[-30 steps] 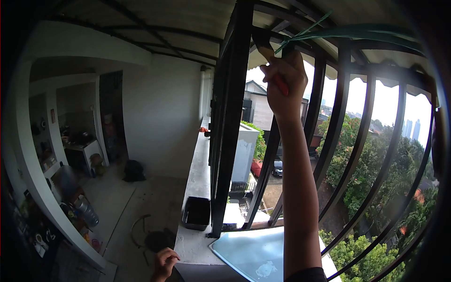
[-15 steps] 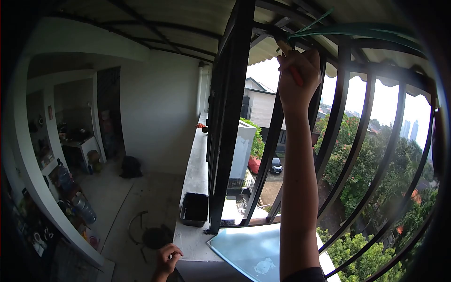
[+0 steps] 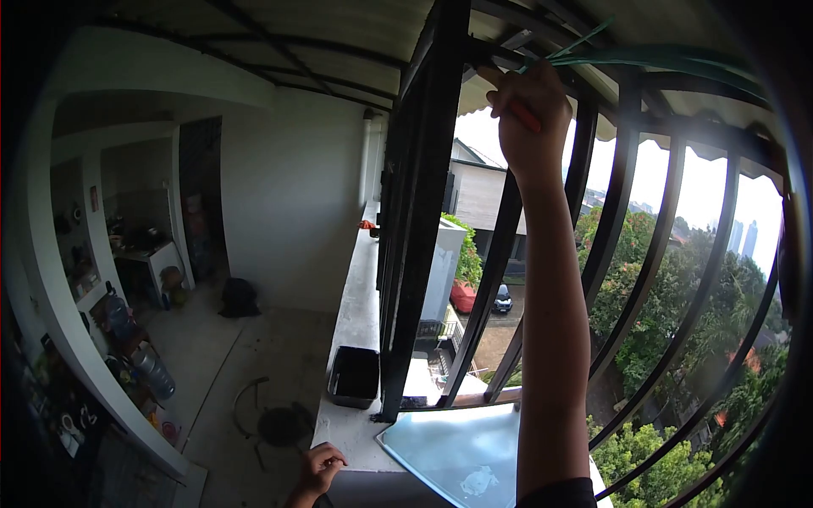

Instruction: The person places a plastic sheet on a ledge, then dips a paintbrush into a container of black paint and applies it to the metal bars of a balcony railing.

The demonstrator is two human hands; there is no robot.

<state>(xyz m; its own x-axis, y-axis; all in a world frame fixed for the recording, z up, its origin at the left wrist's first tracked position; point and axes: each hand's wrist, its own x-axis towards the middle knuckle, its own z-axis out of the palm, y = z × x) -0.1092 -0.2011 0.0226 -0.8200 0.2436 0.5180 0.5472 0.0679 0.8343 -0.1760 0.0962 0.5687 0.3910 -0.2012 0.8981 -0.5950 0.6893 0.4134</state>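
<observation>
My right hand (image 3: 532, 106) is raised at the upper middle, fingers wrapped round the red handle (image 3: 523, 116) of a brush-like tool. Its tan part (image 3: 489, 74) points up and left to the dark metal crossbar (image 3: 494, 54) below the roof; the tip is hard to make out against the dark metal. Down at the lower middle, my left hand (image 3: 322, 467) is curled closed at the edge of the white ledge (image 3: 356, 440), with nothing visible in it. Green strips (image 3: 644, 57) run along the top bars beside my right hand.
A black container (image 3: 354, 377) stands on the ledge, left of the dark upright post (image 3: 423, 220). A pale blue panel (image 3: 457, 449) lies below the bars. Vertical bars (image 3: 622, 161) span the right side. Below left are a round stool (image 3: 284, 426) and water bottles (image 3: 152, 372).
My right hand has moved slightly up with the tool, whose tan part now leans further left. My left hand has shifted a little right along the ledge edge. The view has shifted slightly.
</observation>
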